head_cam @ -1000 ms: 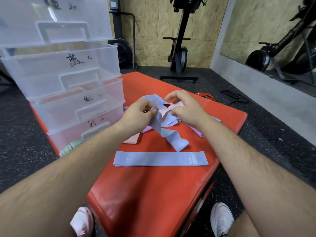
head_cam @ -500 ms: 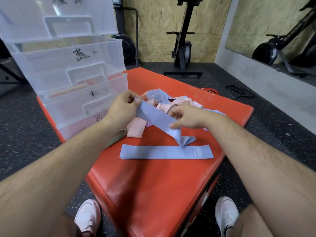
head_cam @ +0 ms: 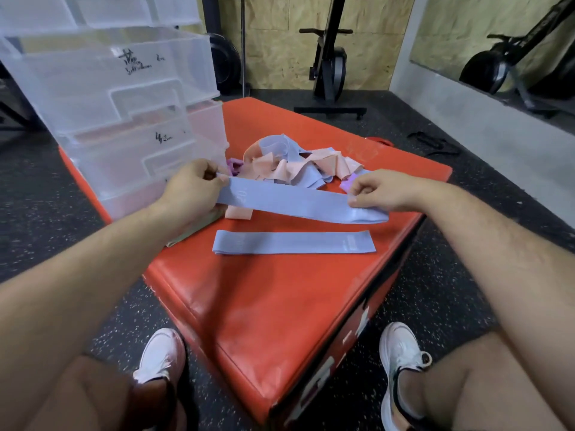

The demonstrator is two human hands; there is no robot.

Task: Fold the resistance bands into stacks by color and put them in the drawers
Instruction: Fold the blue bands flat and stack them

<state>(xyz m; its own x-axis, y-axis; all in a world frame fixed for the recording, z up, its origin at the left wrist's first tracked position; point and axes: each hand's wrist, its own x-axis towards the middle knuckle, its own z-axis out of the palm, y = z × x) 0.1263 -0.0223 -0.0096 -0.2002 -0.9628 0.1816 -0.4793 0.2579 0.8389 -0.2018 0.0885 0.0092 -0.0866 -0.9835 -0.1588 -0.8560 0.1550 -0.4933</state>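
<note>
Left hand (head_cam: pixel 193 191) and right hand (head_cam: pixel 376 189) each pinch an end of the blue band (head_cam: pixel 289 202), held taut just above the red padded box (head_cam: pixel 280 306) near the flat blue band (head_cam: pixel 294 242) (apparently the stack's start), so a slipping pinch could land it crooked.

White sneakers (head_cam: pixel 160 353) — brown shorts (head_cam: pixel 93 396)

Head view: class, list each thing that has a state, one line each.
Held band: blue, stretched straight in the air.
Left hand: grips its left end.
Right hand: pinches it near the right end.
Lower band: blue, flat on the red box.
Pile: tangled, unfolded.
Drawers: partly pulled out.
</note>
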